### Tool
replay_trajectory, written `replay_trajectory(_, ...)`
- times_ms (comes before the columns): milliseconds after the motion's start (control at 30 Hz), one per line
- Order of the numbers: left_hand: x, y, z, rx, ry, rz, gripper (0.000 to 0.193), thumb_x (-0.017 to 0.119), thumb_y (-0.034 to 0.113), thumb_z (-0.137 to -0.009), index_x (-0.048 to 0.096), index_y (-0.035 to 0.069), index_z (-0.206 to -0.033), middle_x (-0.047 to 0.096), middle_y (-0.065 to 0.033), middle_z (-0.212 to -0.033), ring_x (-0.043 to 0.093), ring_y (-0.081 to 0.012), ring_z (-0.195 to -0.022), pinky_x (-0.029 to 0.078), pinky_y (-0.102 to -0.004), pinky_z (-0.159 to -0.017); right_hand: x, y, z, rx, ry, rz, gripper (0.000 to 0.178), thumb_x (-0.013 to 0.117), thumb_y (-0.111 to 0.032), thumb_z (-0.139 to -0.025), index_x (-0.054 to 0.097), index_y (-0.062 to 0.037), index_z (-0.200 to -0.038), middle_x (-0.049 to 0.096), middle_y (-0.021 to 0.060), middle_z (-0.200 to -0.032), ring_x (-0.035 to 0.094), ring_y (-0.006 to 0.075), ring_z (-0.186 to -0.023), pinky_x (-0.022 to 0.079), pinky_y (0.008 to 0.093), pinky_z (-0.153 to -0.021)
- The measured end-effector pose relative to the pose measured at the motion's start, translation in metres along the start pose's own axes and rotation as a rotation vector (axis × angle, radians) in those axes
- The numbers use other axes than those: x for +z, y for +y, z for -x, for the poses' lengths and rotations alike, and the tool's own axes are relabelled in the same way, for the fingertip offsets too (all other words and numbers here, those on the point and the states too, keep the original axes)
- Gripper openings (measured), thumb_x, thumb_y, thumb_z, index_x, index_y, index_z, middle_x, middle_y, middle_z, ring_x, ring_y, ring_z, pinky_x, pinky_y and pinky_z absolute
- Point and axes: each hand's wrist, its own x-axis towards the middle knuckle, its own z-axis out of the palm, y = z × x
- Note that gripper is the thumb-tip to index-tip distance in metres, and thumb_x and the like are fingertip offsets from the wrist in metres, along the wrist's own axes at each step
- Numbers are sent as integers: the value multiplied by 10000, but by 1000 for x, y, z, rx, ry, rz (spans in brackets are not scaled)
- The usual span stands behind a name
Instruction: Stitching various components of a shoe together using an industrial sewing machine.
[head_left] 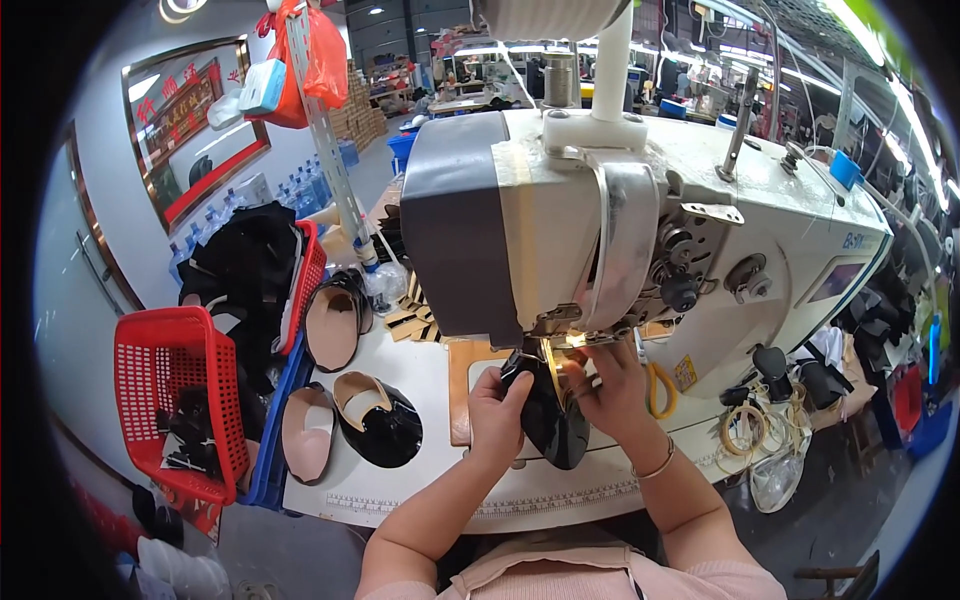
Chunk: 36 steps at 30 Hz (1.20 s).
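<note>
1. Workshop benches, lamps and stacked boxes fill the top of the frame behind a white worktable (pixel 400 480) with a ruler strip along its near edge.
2. A large white and grey sewing machine (pixel 600 220) takes up the centre and upper right.
3. At lower centre, under the machine's needle end, a glossy black shoe upper (pixel 550 420) lies on the table.
4. The left hand (pixel 497 408) grips the upper's left edge, fingers curled closed on it.
5. The right hand (pixel 612 385) presses on the upper's right side by the needle, fingers bent and close together; a thin bangle sits on that wrist.
6. Left of the hands lie another black upper with tan lining (pixel 380 420) and pink-tan insoles (pixel 308 430).
7. At far left stand a red basket (pixel 165 400) with dark pieces and a second red basket (pixel 305 280) heaped with black material.
</note>
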Motion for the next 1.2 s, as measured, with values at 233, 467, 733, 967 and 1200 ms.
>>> replay_trajectory(233, -3, -1, 0, 17, -4, -2, 146, 626, 43, -814, 482, 50, -791, 565, -18, -738, 539, -56, -614, 466, -184, -559, 0, -7, 0, -141, -54, 60, 248, 649, -124, -746, 622, -96, -991, 540, 80, -892, 528, 283, -782, 456, 357, -646)
replay_trajectory(467, -4, 3, 1, -10, -8, -25, 146, 631, 62, -819, 488, 51, -790, 562, -14, -723, 533, -55, -593, 457, -187, -530, -7, -10, -4, -224, -96, 177, 284, 654, -112, -701, 638, -119, -985, 536, 50, -886, 524, 257, -766, 463, 346, -649)
replay_trajectory(733, -3, 6, -9, -32, -14, -79, 142, 643, 68, -813, 504, 45, -800, 568, -17, -738, 546, -60, -643, 464, -192, -590, -8, -2, -5, -248, -120, 190, 353, 664, -107, -650, 628, -122, -1000, 553, 39, -923, 539, 252, -794, 468, 342, -665)
replay_trajectory(967, -3, 19, -12, -193, -47, -7, 130, 642, 88, -814, 525, 44, -855, 584, -19, -779, 574, -82, -676, 487, -201, -614, -10, 2, 1, -211, -102, 127, 316, 657, -58, -674, 620, -107, -984, 567, 61, -922, 544, 262, -761, 458, 339, -646)
replay_trajectory(1200, -12, 7, 13, -179, -41, -99, 225, 673, 152, -803, 571, 34, -965, 605, -3, -839, 556, -68, -688, 460, -201, -641, -3, -1, 8, 44, 203, -135, 244, 617, 3, -761, 532, -27, -989, 508, 82, -852, 409, 143, -579, 361, 236, -513)
